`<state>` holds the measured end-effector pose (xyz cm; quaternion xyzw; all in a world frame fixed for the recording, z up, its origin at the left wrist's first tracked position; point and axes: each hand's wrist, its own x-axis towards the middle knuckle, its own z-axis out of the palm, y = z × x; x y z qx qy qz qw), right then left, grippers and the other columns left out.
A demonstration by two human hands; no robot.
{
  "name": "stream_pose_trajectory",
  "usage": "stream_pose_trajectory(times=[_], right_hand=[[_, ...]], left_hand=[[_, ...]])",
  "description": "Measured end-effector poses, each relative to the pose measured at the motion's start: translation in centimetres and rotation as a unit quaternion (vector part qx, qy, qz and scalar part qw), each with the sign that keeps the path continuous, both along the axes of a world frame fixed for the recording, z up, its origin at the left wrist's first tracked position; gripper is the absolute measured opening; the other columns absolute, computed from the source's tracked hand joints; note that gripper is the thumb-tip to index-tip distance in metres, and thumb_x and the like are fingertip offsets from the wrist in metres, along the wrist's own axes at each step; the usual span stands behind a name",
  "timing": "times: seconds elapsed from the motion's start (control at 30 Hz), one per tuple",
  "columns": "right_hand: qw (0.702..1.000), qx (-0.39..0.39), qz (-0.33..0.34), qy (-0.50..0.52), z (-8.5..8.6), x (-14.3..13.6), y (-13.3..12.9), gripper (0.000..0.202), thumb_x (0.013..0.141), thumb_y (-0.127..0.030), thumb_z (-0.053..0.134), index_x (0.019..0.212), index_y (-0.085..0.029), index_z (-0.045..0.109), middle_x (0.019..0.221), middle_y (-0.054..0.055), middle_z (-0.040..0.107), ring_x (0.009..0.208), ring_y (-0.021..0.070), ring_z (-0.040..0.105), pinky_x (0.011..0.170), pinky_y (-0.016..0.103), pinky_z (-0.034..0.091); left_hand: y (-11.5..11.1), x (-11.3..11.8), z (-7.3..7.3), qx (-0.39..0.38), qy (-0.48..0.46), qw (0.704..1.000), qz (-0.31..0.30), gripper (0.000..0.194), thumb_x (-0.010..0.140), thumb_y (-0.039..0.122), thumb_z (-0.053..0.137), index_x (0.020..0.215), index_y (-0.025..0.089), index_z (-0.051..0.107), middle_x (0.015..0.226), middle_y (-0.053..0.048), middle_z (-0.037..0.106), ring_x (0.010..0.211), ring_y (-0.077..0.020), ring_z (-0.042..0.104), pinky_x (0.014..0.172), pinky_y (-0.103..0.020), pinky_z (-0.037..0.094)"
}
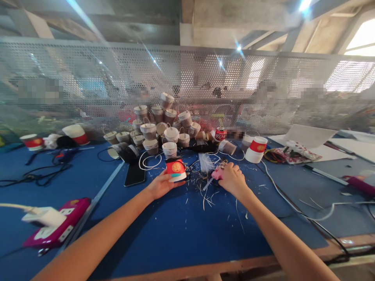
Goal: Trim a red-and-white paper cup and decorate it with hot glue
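Note:
My left hand holds a red and white paper cup with a round gold emblem and a dark top edge. The thumb lies across its front and the fingers reach under its lower rim. To the right, my right hand is closed around a pink glue gun, its far part hidden by the fingers. A translucent glue stick juts from it toward the lower left. Thin pale scraps are strewn on the blue table between and below both hands. A clear plastic bag lies just beyond the glue gun.
Behind the hands, several small grey pails with handles are piled against a perforated metal screen. A red can and stacked paper cups stand right of them. A phone lies left; a magenta power strip sits nearer, with cables around.

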<state>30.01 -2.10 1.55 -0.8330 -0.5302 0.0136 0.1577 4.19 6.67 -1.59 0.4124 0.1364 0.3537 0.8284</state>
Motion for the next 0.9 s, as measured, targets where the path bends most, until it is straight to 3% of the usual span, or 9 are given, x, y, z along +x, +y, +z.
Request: stream_pose_trajectory(times=[0.17, 0.27, 0.33, 0.4, 0.5, 0.57, 0.63, 0.8, 0.9], right_hand=[[0.992, 0.128, -0.017, 0.002, 0.4, -0.3, 0.1, 0.039, 0.064, -0.021, 0.065, 0.098, -0.008, 0.051, 0.098, 0.025, 0.052, 0.094, 0.0389, 0.054, 0.074, 0.047, 0.045], [0.967, 0.250, 0.039, 0.026, 1.4, -0.3, 0.0, 0.023, 0.072, -0.025, 0.057, 0.090, -0.010, 0.053, 0.097, 0.022, 0.052, 0.095, 0.0355, 0.052, 0.081, 0.050, 0.043], [0.941, 0.300, 0.107, 0.117, 2.0, -0.4, 0.0, 0.018, 0.077, -0.031, 0.050, 0.082, -0.014, 0.055, 0.092, 0.016, 0.054, 0.091, 0.0303, 0.054, 0.081, 0.047, 0.045], [0.899, 0.285, 0.172, 0.285, 2.1, -0.8, -0.1, 0.025, 0.080, -0.041, 0.046, 0.078, -0.018, 0.056, 0.079, 0.009, 0.056, 0.075, 0.0234, 0.057, 0.069, 0.040, 0.049], [0.796, 0.216, 0.228, 0.517, 1.7, -1.8, -0.2, 0.032, 0.076, -0.049, 0.049, 0.080, -0.018, 0.058, 0.065, 0.002, 0.056, 0.054, 0.0160, 0.054, 0.049, 0.030, 0.047], [0.738, 0.196, 0.251, 0.595, 1.3, -2.5, -0.4, 0.030, 0.073, -0.046, 0.054, 0.080, -0.018, 0.059, 0.067, 0.002, 0.059, 0.054, 0.0148, 0.056, 0.046, 0.027, 0.047], [0.704, 0.179, 0.264, 0.635, 1.0, -3.1, -0.6, 0.027, 0.070, -0.043, 0.058, 0.079, -0.018, 0.060, 0.068, 0.001, 0.061, 0.055, 0.0145, 0.058, 0.045, 0.026, 0.047], [0.708, 0.128, 0.274, 0.638, 1.1, -3.9, -1.3, 0.028, 0.068, -0.045, 0.064, 0.071, -0.018, 0.057, 0.047, -0.003, 0.055, 0.039, 0.0110, 0.051, 0.037, 0.023, 0.041], [0.720, 0.121, 0.279, 0.624, 1.1, -3.9, -1.3, 0.030, 0.068, -0.046, 0.066, 0.075, -0.018, 0.057, 0.047, -0.003, 0.057, 0.039, 0.0106, 0.052, 0.037, 0.022, 0.042]], left_hand=[[-0.3, 0.0, 0.2, 0.012, 0.014, 1.000, -0.017, 0.053, 0.066, 0.014, 0.072, 0.116, 0.019, 0.058, 0.107, -0.007, 0.070, 0.104, -0.0271, 0.063, 0.090, -0.042, 0.047], [-0.4, 0.2, 0.5, 0.025, 0.022, 0.999, -0.017, 0.044, 0.066, 0.015, 0.072, 0.109, 0.016, 0.062, 0.108, -0.008, 0.070, 0.107, -0.0273, 0.062, 0.092, -0.040, 0.047], [-0.5, 0.3, 0.6, 0.036, 0.028, 0.999, -0.022, 0.046, 0.066, 0.016, 0.072, 0.111, 0.015, 0.062, 0.110, -0.009, 0.069, 0.108, -0.0275, 0.061, 0.095, -0.042, 0.045], [-0.5, 0.4, 0.6, 0.044, 0.034, 0.998, -0.027, 0.049, 0.065, 0.015, 0.072, 0.113, 0.015, 0.061, 0.111, -0.010, 0.069, 0.108, -0.0271, 0.061, 0.098, -0.043, 0.042], [-0.3, 0.3, 0.2, 0.046, 0.043, 0.998, -0.027, 0.047, 0.067, 0.016, 0.071, 0.113, 0.015, 0.061, 0.110, -0.011, 0.069, 0.108, -0.0276, 0.061, 0.100, -0.045, 0.040], [-0.2, 0.3, -0.1, 0.044, 0.050, 0.997, -0.025, 0.047, 0.067, 0.017, 0.071, 0.113, 0.015, 0.061, 0.112, -0.011, 0.068, 0.108, -0.0285, 0.061, 0.100, -0.047, 0.039], [-0.2, 0.4, -0.5, 0.045, 0.061, 0.997, -0.024, 0.050, 0.065, 0.018, 0.073, 0.114, 0.015, 0.061, 0.112, -0.012, 0.068, 0.107, -0.0288, 0.061, 0.099, -0.047, 0.039], [-0.4, 0.6, -0.6, 0.048, 0.063, 0.996, -0.031, 0.048, 0.064, 0.020, 0.074, 0.111, 0.016, 0.063, 0.106, -0.009, 0.071, 0.102, -0.0266, 0.063, 0.095, -0.044, 0.043], [-0.6, 0.5, -0.2, 0.052, 0.052, 0.996, -0.040, 0.044, 0.068, 0.019, 0.072, 0.110, 0.018, 0.063, 0.107, -0.008, 0.070, 0.105, -0.0261, 0.062, 0.097, -0.045, 0.041]])
